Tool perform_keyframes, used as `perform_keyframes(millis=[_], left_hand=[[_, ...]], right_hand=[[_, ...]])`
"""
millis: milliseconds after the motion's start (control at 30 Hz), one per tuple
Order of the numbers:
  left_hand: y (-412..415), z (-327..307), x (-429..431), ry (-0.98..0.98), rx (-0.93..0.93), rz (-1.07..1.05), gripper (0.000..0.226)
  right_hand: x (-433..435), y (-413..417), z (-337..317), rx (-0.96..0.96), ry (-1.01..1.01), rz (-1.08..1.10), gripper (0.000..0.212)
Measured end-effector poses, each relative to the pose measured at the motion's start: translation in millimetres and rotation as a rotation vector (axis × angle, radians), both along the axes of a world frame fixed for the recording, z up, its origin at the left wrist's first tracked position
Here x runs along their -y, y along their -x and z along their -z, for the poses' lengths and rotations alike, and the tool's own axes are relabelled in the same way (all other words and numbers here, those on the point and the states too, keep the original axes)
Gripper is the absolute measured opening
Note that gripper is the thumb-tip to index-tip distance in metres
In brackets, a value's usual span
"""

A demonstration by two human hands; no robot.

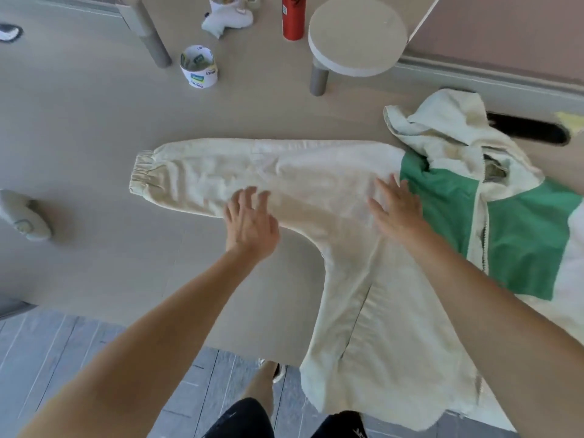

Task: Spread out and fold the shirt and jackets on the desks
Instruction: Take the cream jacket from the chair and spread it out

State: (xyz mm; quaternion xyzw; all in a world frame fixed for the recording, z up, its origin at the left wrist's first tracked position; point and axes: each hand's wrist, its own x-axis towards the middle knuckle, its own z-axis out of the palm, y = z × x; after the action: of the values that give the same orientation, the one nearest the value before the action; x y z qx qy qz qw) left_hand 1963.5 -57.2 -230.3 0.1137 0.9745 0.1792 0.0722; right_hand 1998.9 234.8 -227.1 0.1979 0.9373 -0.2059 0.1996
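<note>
left hand (249, 222) and right hand (396, 210) lay flat, fingers spread, on the jacket (395, 311) spread on the desk (94, 128). its sleeve (221, 172) ran leftward from them; the left hand sat nearer the cuff (142, 175).

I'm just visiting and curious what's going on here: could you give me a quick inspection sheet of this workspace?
Surface: beige desk, jacket's hem hanging over its near edge.
Job's things: cream and green jacket spread flat, sleeve stretched leftward.
Clutter: labelled cup, red can, round stand, grey object.
Hands: left hand and right hand open on the jacket, fingers straight.
Cables: nothing seen.
Surroundings: grey plank floor.
</note>
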Motion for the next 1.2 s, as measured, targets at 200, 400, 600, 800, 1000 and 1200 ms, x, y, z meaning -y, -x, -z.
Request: perform_keyframes(millis=[200, 400, 600, 800, 1000, 1200], left_hand=[[-110, -8, -152, 0.081, 0.163, 0.546, 0.059], [-122, 36, -184, 0.288, 0.178, 0.554, 0.07], [-58, 43, -200, 0.356, 0.097, 0.472, 0.07], [-85, 7, -217, 0.321, 0.101, 0.327, 0.071], [-211, 17, -217, 0.235, 0.056, 0.617, 0.058], [-225, 7, -223, 0.32, 0.125, 0.551, 0.047]], right_hand=[[-18, -153, 16, -0.093, -0.288, 0.215, 0.06], [-42, -212, 42, -0.006, -0.263, 0.111, 0.069], [-79, -133, 44, -0.09, -0.146, 0.012, 0.067], [-112, -163, -6, -0.326, -0.168, 0.204, 0.03], [-100, -240, -10, 0.095, -0.115, 0.159, 0.037], [-94, -233, 1, 0.041, -0.052, 0.226, 0.036]])
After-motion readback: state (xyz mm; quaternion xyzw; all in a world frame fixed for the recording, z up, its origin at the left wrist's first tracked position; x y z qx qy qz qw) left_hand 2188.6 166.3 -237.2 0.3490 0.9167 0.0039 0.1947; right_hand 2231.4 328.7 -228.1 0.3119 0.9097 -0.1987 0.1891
